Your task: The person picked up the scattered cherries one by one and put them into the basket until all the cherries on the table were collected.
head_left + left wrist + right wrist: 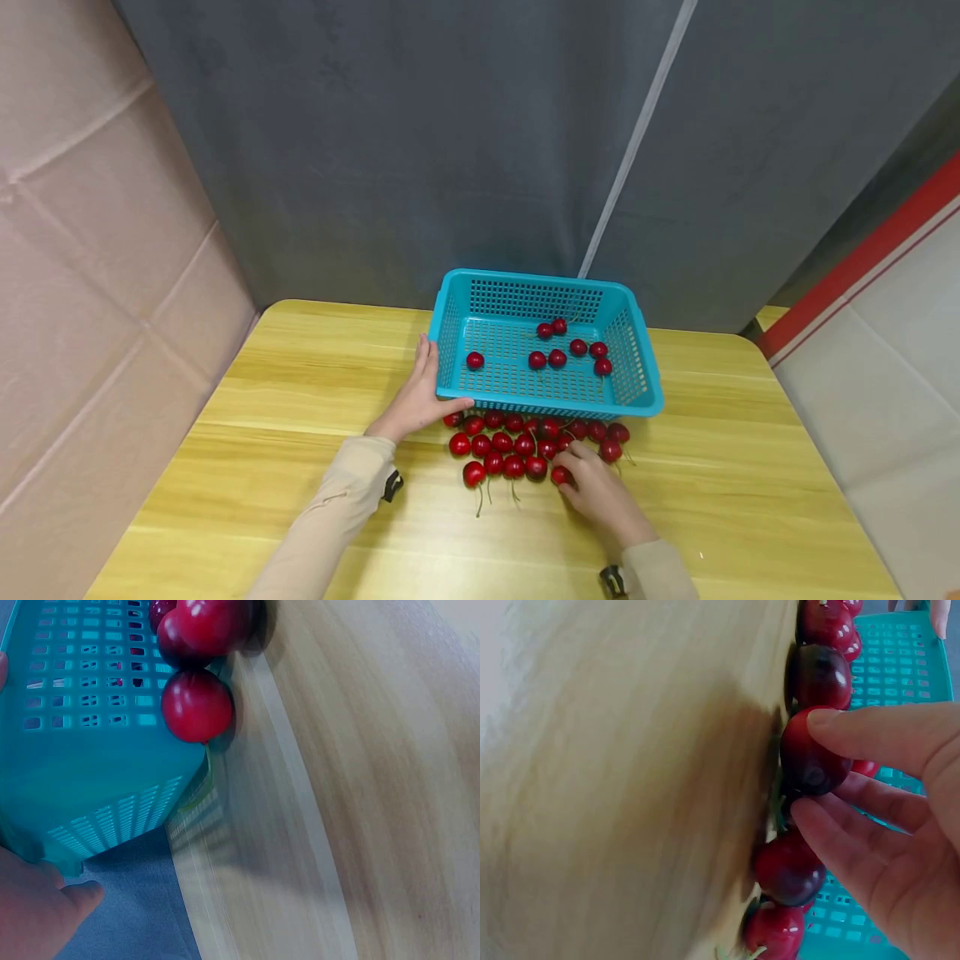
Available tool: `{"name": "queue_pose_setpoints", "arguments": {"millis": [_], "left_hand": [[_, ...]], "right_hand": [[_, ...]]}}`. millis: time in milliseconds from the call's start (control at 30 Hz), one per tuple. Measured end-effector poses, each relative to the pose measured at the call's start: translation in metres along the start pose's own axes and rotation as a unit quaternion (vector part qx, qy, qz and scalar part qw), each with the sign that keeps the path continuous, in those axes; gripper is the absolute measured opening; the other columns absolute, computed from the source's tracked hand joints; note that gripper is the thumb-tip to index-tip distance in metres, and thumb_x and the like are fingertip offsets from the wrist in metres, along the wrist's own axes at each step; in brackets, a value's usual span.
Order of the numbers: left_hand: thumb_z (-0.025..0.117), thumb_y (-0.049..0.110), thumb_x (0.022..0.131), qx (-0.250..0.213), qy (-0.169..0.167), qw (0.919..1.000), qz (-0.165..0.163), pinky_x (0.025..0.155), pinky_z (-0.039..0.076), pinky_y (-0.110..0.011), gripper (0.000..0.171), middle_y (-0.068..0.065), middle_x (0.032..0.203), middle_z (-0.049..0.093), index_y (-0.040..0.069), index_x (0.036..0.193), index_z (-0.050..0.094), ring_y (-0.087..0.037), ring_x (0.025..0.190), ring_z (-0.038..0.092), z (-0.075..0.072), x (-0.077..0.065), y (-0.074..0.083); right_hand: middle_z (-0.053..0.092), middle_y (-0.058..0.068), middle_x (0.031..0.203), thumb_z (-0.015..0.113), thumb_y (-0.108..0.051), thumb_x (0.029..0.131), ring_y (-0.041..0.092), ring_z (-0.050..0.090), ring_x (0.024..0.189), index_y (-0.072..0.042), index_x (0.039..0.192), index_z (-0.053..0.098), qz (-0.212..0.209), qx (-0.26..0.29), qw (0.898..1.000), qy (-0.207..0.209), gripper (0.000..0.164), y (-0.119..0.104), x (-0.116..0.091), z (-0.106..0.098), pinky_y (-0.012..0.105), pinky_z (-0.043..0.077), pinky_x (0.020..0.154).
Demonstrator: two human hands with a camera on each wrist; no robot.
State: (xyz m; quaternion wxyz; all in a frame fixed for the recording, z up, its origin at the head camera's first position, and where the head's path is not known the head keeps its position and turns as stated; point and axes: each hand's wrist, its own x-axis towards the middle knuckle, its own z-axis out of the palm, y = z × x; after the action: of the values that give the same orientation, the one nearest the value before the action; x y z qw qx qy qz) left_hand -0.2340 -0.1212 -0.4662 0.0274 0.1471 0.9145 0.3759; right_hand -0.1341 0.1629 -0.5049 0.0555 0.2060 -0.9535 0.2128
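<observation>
A blue perforated plastic basket stands at the back of the table with several dark red cherries spread over its floor. My left hand holds its front left corner, thumb along the front rim and fingers against the left side. In front of the basket lie several rows of cherries, some with green stems. At the right part of these rows, my right hand pinches a single cherry between thumb and fingers, low over the table. Neighbouring cherries lie close beside those fingers.
The pale wooden table extends to both sides of the basket and toward me. A dark grey curtain hangs right behind its far edge. On the left rises a pinkish panel, on the right a white one with a red edge.
</observation>
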Motion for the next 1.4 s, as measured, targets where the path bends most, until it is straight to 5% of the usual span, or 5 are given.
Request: {"name": "queue_pose_setpoints", "arguments": {"millis": [467, 733, 867, 1267, 1400], "left_hand": [[0.070, 0.048, 0.073, 0.004, -0.001, 1.0000, -0.001, 0.106, 0.023, -0.046, 0.114, -0.002, 0.149, -0.024, 0.005, 0.144, -0.007, -0.022, 0.138, -0.012, 0.000, -0.001, 0.001], [0.071, 0.048, 0.073, 0.000, 0.002, 1.0000, 0.002, 0.106, 0.023, -0.046, 0.114, -0.003, 0.149, -0.024, 0.004, 0.144, -0.007, -0.023, 0.138, -0.012, 0.000, -0.001, 0.000], [0.070, 0.051, 0.072, 0.001, 0.001, 1.0000, -0.001, 0.106, 0.024, -0.046, 0.115, -0.002, 0.149, -0.024, 0.005, 0.144, -0.007, -0.023, 0.138, -0.011, 0.000, -0.001, 0.000], [0.070, 0.051, 0.072, -0.001, 0.004, 1.0000, 0.000, 0.106, 0.023, -0.047, 0.115, -0.004, 0.149, -0.023, 0.003, 0.144, -0.006, -0.025, 0.138, -0.011, -0.001, -0.001, 0.001], [0.067, 0.058, 0.070, 0.002, 0.002, 1.0000, 0.002, 0.106, 0.024, -0.047, 0.118, -0.005, 0.149, -0.023, 0.003, 0.144, -0.006, -0.026, 0.138, -0.010, -0.001, -0.002, 0.001]], "right_hand": [[0.053, -0.003, 0.089, 0.074, 0.003, 0.066, 0.010, 0.051, 0.079, -0.004, 0.090, 0.066, -0.058, 0.034, 0.997, 0.043, 0.026, -0.005, -0.003, -0.032, 0.024, 0.051, 0.068], [0.055, 0.004, 0.090, 0.075, 0.015, 0.059, 0.015, 0.056, 0.075, 0.000, 0.090, 0.064, -0.122, 0.077, 0.985, 0.097, 0.036, -0.001, -0.001, -0.064, 0.016, 0.050, 0.058], [0.056, 0.003, 0.090, 0.076, 0.014, 0.058, 0.012, 0.055, 0.071, -0.002, 0.089, 0.064, -0.143, 0.050, 0.981, 0.117, 0.037, 0.001, 0.003, -0.082, 0.017, 0.049, 0.056], [0.055, 0.008, 0.087, 0.077, 0.014, 0.057, 0.020, 0.056, 0.076, 0.001, 0.088, 0.064, -0.204, 0.019, 0.968, 0.146, 0.036, 0.019, 0.044, -0.121, 0.027, 0.053, 0.056], [0.055, 0.009, 0.087, 0.076, 0.012, 0.060, 0.021, 0.057, 0.073, 0.001, 0.089, 0.064, -0.188, 0.007, 0.973, 0.134, 0.033, 0.028, 0.065, -0.134, 0.029, 0.053, 0.056]]}}
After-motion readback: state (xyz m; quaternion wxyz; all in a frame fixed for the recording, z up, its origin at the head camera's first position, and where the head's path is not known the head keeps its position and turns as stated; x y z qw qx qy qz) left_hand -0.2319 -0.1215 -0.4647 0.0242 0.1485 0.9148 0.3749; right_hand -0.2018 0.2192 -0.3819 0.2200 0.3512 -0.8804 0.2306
